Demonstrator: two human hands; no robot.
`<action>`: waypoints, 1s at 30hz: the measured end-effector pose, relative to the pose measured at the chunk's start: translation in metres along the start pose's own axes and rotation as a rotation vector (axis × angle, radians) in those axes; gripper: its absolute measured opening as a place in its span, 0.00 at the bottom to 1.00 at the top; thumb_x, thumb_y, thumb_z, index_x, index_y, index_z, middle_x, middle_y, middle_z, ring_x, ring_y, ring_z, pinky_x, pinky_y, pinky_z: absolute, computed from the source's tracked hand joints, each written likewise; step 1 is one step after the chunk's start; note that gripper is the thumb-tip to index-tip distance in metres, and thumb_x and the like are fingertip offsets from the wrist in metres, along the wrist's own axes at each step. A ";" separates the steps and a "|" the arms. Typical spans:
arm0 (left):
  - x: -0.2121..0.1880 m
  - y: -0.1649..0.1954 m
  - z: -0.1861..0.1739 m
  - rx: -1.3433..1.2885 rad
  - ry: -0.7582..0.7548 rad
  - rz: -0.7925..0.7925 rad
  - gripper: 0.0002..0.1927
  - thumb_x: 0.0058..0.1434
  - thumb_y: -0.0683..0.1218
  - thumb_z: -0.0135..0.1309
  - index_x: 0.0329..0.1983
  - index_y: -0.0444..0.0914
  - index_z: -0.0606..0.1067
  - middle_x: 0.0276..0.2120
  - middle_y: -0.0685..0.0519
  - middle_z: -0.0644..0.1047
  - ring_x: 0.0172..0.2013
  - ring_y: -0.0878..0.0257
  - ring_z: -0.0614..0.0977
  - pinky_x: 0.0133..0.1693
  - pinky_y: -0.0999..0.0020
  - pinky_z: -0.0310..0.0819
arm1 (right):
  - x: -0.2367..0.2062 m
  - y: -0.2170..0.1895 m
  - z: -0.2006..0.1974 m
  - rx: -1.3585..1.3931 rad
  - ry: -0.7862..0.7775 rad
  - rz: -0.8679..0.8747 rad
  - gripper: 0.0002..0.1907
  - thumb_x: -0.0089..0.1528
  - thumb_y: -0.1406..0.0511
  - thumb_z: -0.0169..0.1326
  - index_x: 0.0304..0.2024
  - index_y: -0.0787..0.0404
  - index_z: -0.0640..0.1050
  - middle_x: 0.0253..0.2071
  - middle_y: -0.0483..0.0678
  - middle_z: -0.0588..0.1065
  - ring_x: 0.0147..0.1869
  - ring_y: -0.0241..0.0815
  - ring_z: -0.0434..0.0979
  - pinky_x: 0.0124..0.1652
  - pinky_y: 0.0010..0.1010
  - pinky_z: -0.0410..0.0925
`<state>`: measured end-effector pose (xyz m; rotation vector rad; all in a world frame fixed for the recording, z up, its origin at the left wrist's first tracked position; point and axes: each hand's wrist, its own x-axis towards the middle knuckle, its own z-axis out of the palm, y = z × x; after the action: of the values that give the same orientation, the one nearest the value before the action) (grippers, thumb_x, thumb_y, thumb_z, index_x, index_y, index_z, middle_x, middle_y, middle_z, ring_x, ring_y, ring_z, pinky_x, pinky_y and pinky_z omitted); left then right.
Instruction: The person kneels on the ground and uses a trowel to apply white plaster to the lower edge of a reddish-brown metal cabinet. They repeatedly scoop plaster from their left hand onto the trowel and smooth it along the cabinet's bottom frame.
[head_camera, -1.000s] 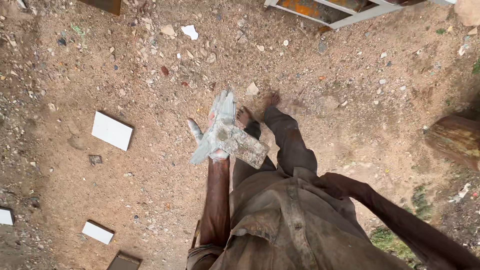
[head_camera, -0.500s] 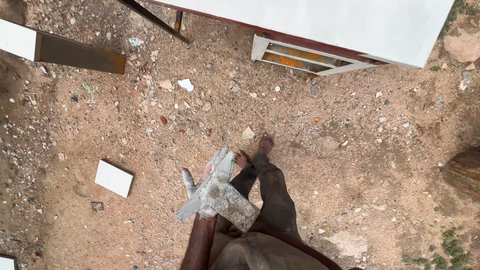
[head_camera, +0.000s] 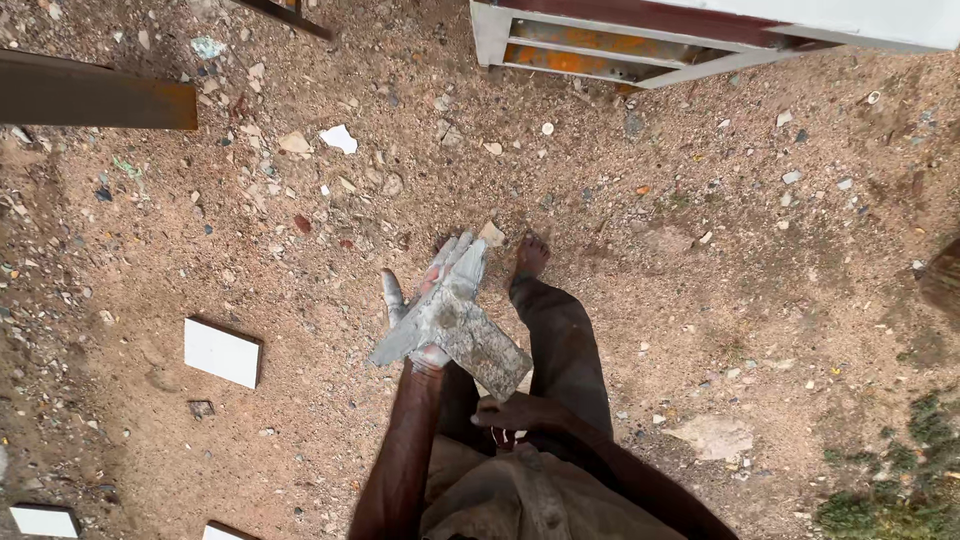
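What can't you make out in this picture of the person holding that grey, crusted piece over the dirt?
- Head view: the left hand lies under the grey crusted slab, so the palm and its grip are hidden.
- The right hand sits by the slab's lower corner; whether it touches is unclear.
- The left foot is hidden by the slab and hand; only the right foot shows.
- The white tiles at bottom left are cut off by the edge.
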<state>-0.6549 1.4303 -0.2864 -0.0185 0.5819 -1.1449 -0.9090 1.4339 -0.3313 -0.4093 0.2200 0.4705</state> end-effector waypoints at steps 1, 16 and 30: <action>0.014 0.006 -0.013 -0.004 -0.006 -0.020 0.56 0.66 0.75 0.42 0.81 0.31 0.44 0.78 0.37 0.49 0.75 0.44 0.57 0.73 0.48 0.56 | 0.002 -0.004 -0.028 0.043 0.168 -0.114 0.25 0.65 0.56 0.58 0.58 0.63 0.70 0.51 0.50 0.77 0.43 0.43 0.80 0.36 0.31 0.74; 0.310 0.091 -0.231 0.237 -0.069 -0.206 0.56 0.69 0.77 0.34 0.78 0.27 0.47 0.76 0.34 0.53 0.74 0.44 0.58 0.73 0.50 0.54 | 0.116 -0.144 -0.275 -1.282 1.030 -0.288 0.50 0.52 0.57 0.67 0.72 0.60 0.56 0.78 0.57 0.47 0.78 0.60 0.53 0.65 0.48 0.66; 0.351 0.094 -0.185 0.247 -0.418 -0.267 0.51 0.66 0.73 0.44 0.75 0.29 0.55 0.72 0.36 0.61 0.70 0.45 0.65 0.70 0.46 0.59 | 0.177 -0.162 -0.331 -1.407 1.239 -0.629 0.50 0.47 0.71 0.60 0.72 0.50 0.60 0.79 0.49 0.45 0.81 0.58 0.49 0.54 0.44 0.76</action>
<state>-0.5581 1.2202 -0.6215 -0.1237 0.0649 -1.4177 -0.7142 1.2295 -0.6266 -2.0751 0.9180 -0.4176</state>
